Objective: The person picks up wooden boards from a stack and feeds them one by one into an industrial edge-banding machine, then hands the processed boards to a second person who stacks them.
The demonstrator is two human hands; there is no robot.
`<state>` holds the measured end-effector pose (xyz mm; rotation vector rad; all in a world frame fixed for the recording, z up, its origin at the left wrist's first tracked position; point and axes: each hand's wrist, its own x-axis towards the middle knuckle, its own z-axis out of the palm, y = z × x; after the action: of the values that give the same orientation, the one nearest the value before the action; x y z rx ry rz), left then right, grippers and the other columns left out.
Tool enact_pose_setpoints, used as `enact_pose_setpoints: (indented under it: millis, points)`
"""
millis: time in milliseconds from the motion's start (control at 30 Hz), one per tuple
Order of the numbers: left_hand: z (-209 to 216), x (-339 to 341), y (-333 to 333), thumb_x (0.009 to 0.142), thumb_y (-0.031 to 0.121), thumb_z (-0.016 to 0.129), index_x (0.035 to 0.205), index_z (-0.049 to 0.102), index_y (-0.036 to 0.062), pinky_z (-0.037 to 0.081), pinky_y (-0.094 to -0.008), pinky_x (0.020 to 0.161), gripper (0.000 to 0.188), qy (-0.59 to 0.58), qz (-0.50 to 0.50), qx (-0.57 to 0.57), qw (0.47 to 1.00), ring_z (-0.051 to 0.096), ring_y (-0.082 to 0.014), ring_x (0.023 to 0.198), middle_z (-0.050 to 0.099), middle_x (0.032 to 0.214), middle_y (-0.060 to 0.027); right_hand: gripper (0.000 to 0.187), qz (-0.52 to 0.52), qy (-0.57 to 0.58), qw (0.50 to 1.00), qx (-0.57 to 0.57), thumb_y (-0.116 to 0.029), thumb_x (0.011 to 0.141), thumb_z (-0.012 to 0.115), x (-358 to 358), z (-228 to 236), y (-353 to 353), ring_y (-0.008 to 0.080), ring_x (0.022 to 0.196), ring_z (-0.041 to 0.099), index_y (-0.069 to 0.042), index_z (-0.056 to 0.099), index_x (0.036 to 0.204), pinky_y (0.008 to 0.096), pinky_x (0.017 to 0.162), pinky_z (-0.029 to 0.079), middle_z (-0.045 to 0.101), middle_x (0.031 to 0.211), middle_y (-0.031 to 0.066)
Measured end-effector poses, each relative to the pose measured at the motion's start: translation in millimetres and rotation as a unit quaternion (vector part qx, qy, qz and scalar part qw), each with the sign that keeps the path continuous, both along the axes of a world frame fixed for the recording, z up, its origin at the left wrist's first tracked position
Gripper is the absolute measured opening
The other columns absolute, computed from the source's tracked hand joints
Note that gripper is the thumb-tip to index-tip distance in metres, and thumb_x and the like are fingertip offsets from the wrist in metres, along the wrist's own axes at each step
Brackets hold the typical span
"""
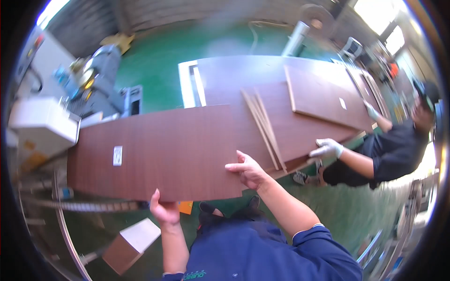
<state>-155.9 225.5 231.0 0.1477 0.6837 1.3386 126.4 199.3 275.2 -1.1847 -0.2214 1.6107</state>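
A broad, flat, reddish-brown wood-look panel [164, 145] with a small white label [117, 156] lies across the left near side of a white-edged bench [186, 91] loaded with brown boards, its left end close to a white box-shaped machine housing [44, 117]. The left hand [166, 213] has the panel's near edge between a raised thumb and fingers that seem tucked below. The right hand [251, 172] is at the panel's right edge, thumb and forefinger spread apart; whether its other fingers clamp from beneath, I cannot tell. The panel looks stiff and probably fairly heavy, awkward for its length, with a smooth face that may slip and corners that could chip; holds well apart on opposite edges, palms underneath, should suit it best. Thin brown strips [265, 129] lie on the boards, and a co-worker's gloved hand [327, 148] touches the boards' near edge. The panel's underside is hidden, so what bears its left end is unclear; glare washes out the bench's far edge, and the right rim is blurred.
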Motion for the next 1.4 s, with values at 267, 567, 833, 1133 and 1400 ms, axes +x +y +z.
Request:
enact_pose_setpoints:
  millis: [267,567,833,1133,1400]
  points:
    - [-22.9,29.3,-55.3,0.087,0.008,0.058,0.132,0.056,0.0032,0.045,-0.0429,0.106,0.046,-0.052,-0.131,-0.037,0.989,0.058,-0.0272,0.122,0.063,0.130,-0.0098,0.072,-0.057,0.042,0.993,0.097,0.007,0.075,0.074,48.8,-2.5,-111.0,0.0215,0.122,0.057,-0.001,0.046,0.141,0.0378,0.107,0.045,0.059,0.133,0.0098]
    - [-32.3,113.7,-109.1,0.083,0.000,0.057,0.132,0.057,0.0024,0.047,-0.0408,0.105,0.049,-0.048,-0.262,-0.081,0.961,0.061,-0.0277,0.119,0.064,0.128,-0.0110,0.079,-0.187,0.045,0.977,0.088,0.005,0.068,0.078,115.8,-6.2,-242.3,0.0220,0.121,0.059,-0.001,0.047,0.141,0.0382,0.106,0.046,0.061,0.131,0.0100]
    - [-26.6,203.8,-153.5,0.082,0.002,0.058,0.126,0.059,0.0010,0.049,-0.0409,0.101,0.045,0.018,-0.354,-0.082,0.931,0.064,-0.0269,0.113,0.067,0.122,-0.0115,0.071,-0.287,0.077,0.949,0.103,0.010,0.075,0.073,160.8,-38.9,-341.7,0.0235,0.118,0.061,-0.002,0.049,0.141,0.0391,0.104,0.049,0.062,0.130,0.0105]
    - [-10.2,277.5,-185.8,0.080,-0.002,0.058,0.132,0.054,0.0023,0.049,-0.0427,0.102,0.052,0.070,-0.395,-0.058,0.914,0.062,-0.0296,0.117,0.063,0.126,-0.0124,0.051,0.044,0.159,0.986,0.003,-0.037,0.105,0.036,248.6,-79.0,-428.5,0.0323,0.132,0.048,-0.004,0.042,0.144,0.0436,0.108,0.040,0.050,0.143,0.0162]
    - [-8.9,335.2,-185.1,0.082,-0.008,0.060,0.129,0.054,0.0038,0.047,-0.0401,0.104,0.049,0.061,-0.448,-0.040,0.891,0.059,-0.0263,0.117,0.062,0.124,-0.0100,0.061,-0.340,0.169,0.920,0.098,-0.021,0.088,0.054,231.9,-46.6,-406.5,0.0388,0.120,0.059,-0.002,0.039,0.144,0.0518,0.102,0.049,0.055,0.137,0.0221]
